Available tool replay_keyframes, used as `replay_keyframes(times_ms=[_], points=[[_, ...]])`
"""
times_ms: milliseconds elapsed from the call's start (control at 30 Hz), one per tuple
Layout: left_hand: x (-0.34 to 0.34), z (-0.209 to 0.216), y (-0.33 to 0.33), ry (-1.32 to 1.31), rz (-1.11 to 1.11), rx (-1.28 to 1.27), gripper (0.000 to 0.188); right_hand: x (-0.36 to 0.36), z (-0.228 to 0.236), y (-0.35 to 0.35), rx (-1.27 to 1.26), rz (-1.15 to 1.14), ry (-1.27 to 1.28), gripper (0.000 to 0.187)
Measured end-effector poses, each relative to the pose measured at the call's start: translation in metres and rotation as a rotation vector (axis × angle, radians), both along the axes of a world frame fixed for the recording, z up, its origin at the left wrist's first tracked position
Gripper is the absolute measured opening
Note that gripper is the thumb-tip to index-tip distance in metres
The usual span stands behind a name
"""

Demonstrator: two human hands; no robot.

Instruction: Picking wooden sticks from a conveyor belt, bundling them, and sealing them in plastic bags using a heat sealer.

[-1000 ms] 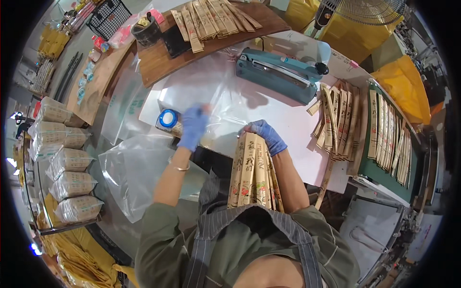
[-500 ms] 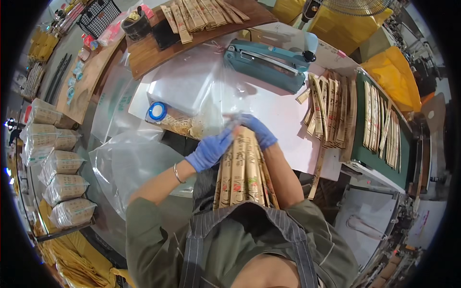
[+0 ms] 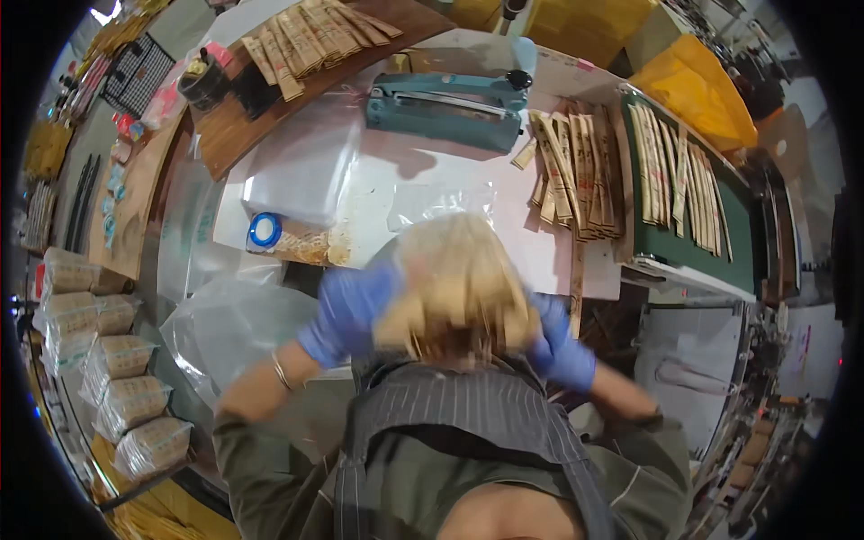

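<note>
Close in front of my apron, a bundle of slim brown paper packets [image 3: 454,288] is held up between my two gloved hands, blurred by motion. My left hand [image 3: 353,306], in a blue glove, is closed against its left side. On the right side my right hand [image 3: 553,342], gloved alike, grips it too; the bundle hides part of its fingers. Just beyond the bundle a small clear plastic bag [image 3: 441,200] lies on the white table [image 3: 382,171]. Farther left is a stack of clear plastic sheets or bags [image 3: 301,175].
A teal bench sealer [image 3: 445,112] stands at the back. Loose paper packets [image 3: 576,171] lie right of it, and more rest on a green board [image 3: 738,216]. A blue-rimmed roll [image 3: 265,230] sits at left. Bagged bundles [image 3: 130,400] line the far left; a wooden board [image 3: 229,139] holds packets.
My hands have come nearer to my body and spread apart to the bundle's two sides. The bundle has been tilted up from its lengthwise position. The view has shifted slightly.
</note>
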State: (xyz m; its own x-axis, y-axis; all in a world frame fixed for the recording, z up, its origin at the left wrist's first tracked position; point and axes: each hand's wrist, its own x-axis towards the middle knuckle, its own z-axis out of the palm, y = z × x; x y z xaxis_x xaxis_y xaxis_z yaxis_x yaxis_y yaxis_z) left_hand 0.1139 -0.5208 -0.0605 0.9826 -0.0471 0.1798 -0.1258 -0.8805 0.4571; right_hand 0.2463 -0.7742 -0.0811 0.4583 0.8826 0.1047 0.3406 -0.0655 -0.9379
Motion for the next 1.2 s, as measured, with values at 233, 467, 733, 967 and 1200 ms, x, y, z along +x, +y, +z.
replay_keyframes(times_ms=[233,467,733,967,1200], points=[[0.095,0.105,0.053,-0.317,0.426,-0.630,0.007,0.090,0.113,0.062,0.321,-0.179,-0.985,0.006],[0.127,0.090,0.024,-0.262,0.220,-0.860,0.010,0.068,0.092,0.116,0.161,-0.562,-1.316,0.044],[0.180,-0.029,-0.011,-0.529,-0.059,-0.005,0.056,0.147,0.073,0.134,0.415,-0.475,-1.058,0.009],[0.261,-0.112,-0.031,0.222,0.257,-1.271,0.030,0.287,-0.044,0.180,0.216,-0.978,-0.381,0.021],[0.235,-0.129,0.090,0.262,0.336,-1.597,0.042,0.237,-0.003,0.196,0.421,-0.648,0.055,0.014]])
